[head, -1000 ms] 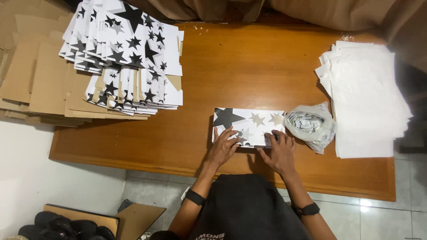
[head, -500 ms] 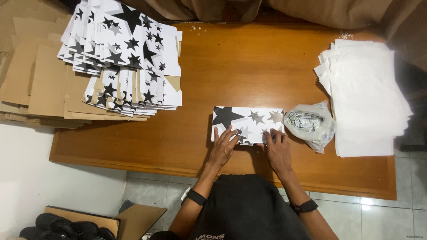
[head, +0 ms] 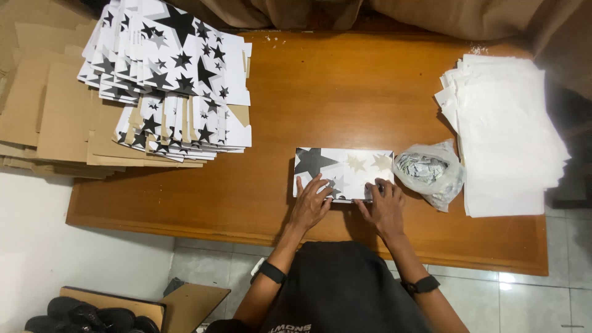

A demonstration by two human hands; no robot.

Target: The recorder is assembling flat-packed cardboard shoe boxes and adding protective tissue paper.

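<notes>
A white box with black, grey and cream stars (head: 345,166) lies on the wooden table (head: 320,92) near its front edge. My left hand (head: 310,202) rests flat on the box's near left part, fingers spread. Over the box's near right corner my right hand (head: 385,206) presses with curled fingers. Both wrists carry black bands.
A tall stack of flat star-printed boxes (head: 172,80) sits at the back left on plain brown cardboard sheets (head: 49,111). A clear plastic bag of small packets (head: 428,172) lies right of the box. A pile of white paper sheets (head: 505,129) fills the right side.
Both hands shifted slightly along the box's near edge; the box stays in place.
</notes>
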